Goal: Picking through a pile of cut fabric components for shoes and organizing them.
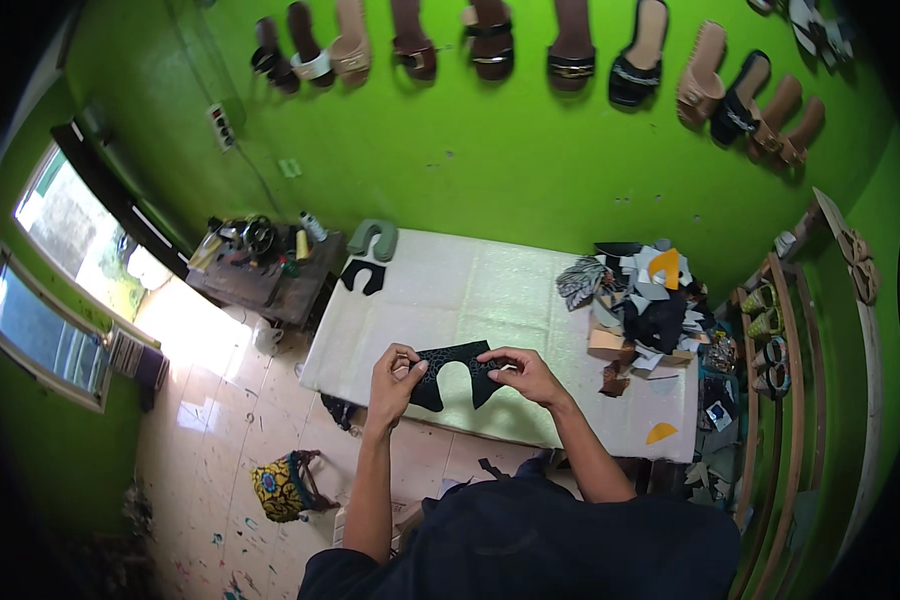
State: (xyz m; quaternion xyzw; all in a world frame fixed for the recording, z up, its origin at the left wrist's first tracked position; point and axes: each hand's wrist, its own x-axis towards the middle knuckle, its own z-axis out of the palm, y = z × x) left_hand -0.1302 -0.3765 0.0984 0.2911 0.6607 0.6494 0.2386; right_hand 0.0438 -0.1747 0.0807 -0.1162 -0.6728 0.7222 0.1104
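The gravest risk is judged to be a drop: the black arched piece [462,353] is held over the white-covered table [450,270], close to its front edge, and could be lost to the tiled floor [205,455] if either pinch were loosened. Its left side is pinched by the left hand [397,382], its right side by the right hand [530,378], thumb against fingers in both. A lesser risk is a crease or stretch across the narrow band above the cutout, which could be caused by uneven pull. Least, the piece could be mislaid among similar dark scraps.

The right part of the table is taken up by a scrap heap [660,310], by which reach that way is obstructed. A patterned stool [282,487] is placed on the floor to the left. The far-left corner is occupied by 2 arches, 1 grey-green [388,245] and 1 black [365,266]. Near the right end, a yellow half-round [661,433] is seen.
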